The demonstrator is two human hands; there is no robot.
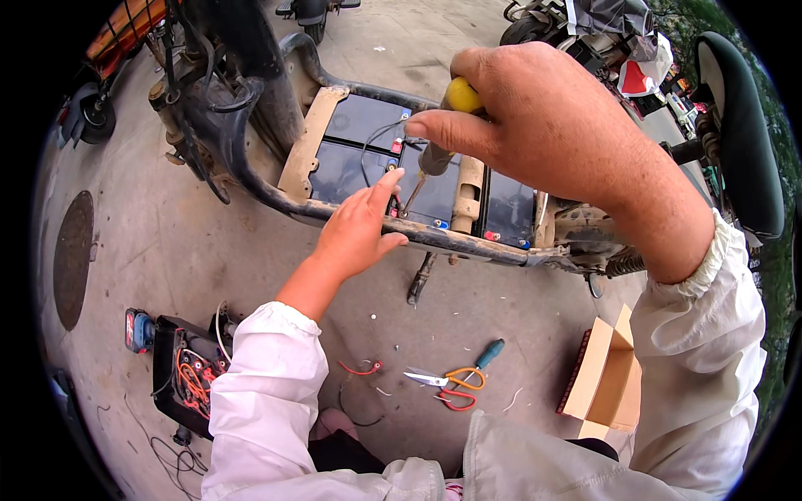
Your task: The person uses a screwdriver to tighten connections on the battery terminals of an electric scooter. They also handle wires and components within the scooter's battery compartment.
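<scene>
My right hand is closed around a screwdriver with a yellow handle. Its shaft slants down toward a terminal near the edge of a black battery. My left hand is beside the shaft, thumb and index finger apart, its fingers close to that terminal; I make out nothing held in it. Several such batteries sit in the metal frame of a two-wheeler, with red and blue marks at their terminals. A thin black wire loops over the batteries on the left.
On the ground lie scissors with orange and red handles, a green-handled tool, a short red wire and scraps. A cardboard box stands open at right, a black case of wires at left. The saddle rises far right.
</scene>
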